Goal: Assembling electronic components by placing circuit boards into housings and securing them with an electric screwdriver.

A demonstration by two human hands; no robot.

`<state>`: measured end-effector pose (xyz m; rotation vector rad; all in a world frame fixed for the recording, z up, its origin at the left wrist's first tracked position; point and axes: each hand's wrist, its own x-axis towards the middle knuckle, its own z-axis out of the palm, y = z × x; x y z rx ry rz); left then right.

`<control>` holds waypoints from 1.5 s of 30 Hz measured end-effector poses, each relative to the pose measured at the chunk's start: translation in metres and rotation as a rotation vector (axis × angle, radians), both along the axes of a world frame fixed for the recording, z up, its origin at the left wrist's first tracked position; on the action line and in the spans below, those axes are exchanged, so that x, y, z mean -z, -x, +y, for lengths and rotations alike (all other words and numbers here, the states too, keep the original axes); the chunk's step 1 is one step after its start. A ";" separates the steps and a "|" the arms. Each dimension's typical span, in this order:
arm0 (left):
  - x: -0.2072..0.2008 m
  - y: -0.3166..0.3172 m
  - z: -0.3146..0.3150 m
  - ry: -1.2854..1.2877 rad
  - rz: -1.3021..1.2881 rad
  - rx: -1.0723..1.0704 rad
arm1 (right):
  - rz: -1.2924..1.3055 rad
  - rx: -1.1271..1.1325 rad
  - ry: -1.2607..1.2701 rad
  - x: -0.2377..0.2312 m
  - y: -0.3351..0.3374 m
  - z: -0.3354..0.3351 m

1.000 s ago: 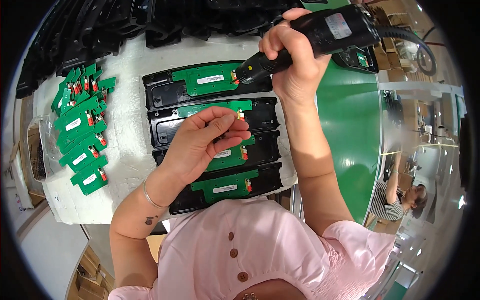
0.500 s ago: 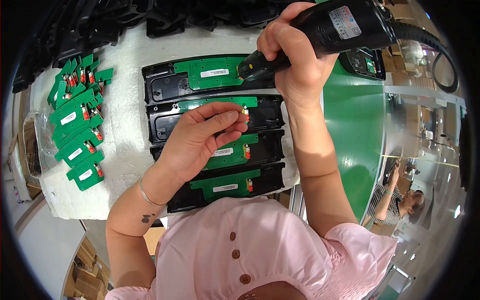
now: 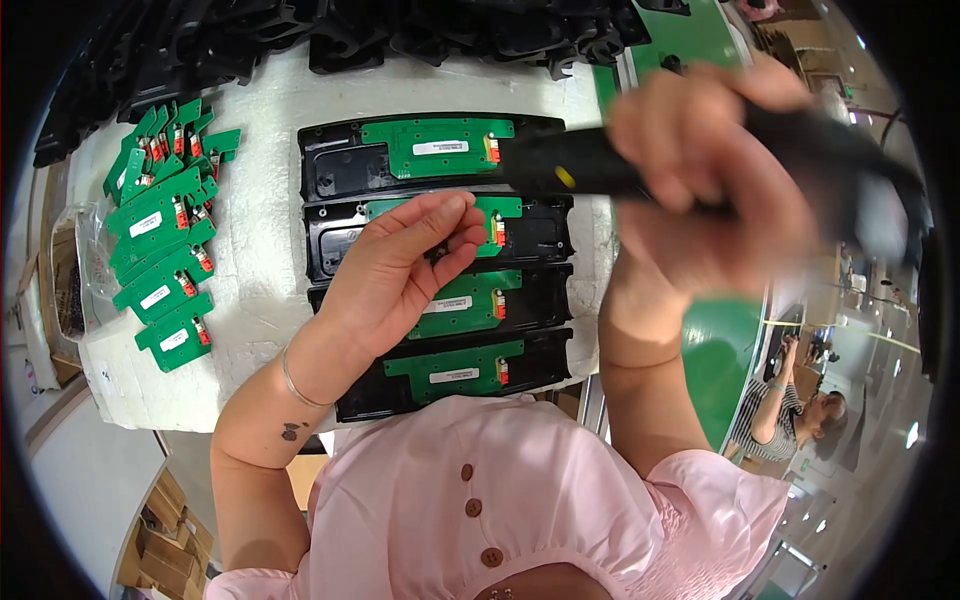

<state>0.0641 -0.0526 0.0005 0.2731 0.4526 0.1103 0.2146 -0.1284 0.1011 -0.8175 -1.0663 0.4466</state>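
Observation:
Several curved black plastic panels (image 3: 335, 168) lie in a column before me, each carrying a green circuit board (image 3: 425, 134) with a white label and a red-and-white component. My left hand (image 3: 385, 275) hovers over the second panel from the far end, thumb and fingers pinched together; a small dark bit shows among the curled fingers, too small to name. My right hand (image 3: 700, 180), smeared by motion, grips a black electric screwdriver (image 3: 585, 165). The tool lies nearly level, its nose pointing left beside the farthest panel's right end. Whether its tip touches anything is hard to see.
Loose green circuit boards (image 3: 165, 255) are heaped on the white foam surface (image 3: 255, 240) at left, beside a clear plastic container (image 3: 85, 270). Black plastic parts (image 3: 400, 35) pile up along the far edge. At right, a green surface (image 3: 715, 360) and a person in stripes (image 3: 775, 420).
My right hand has swung the screwdriver to the right, away from the farthest board, uncovering its red component. My left hand stays almost in place, still pinched.

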 end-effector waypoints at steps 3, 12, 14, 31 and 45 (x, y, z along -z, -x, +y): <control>0.003 -0.001 -0.001 0.045 -0.076 0.002 | 0.006 -0.107 -0.090 -0.018 0.021 -0.026; 0.005 0.002 -0.002 0.135 -0.192 0.030 | -0.101 -0.302 0.014 -0.021 0.011 -0.028; -0.003 0.000 -0.004 0.151 -0.212 0.062 | -0.150 -0.299 -0.067 -0.011 0.007 -0.018; -0.007 0.001 -0.005 -0.183 -0.093 0.201 | 0.071 0.090 0.139 0.043 -0.001 0.040; -0.008 0.001 0.001 -0.085 0.010 0.049 | -0.025 0.071 0.183 0.041 0.002 0.044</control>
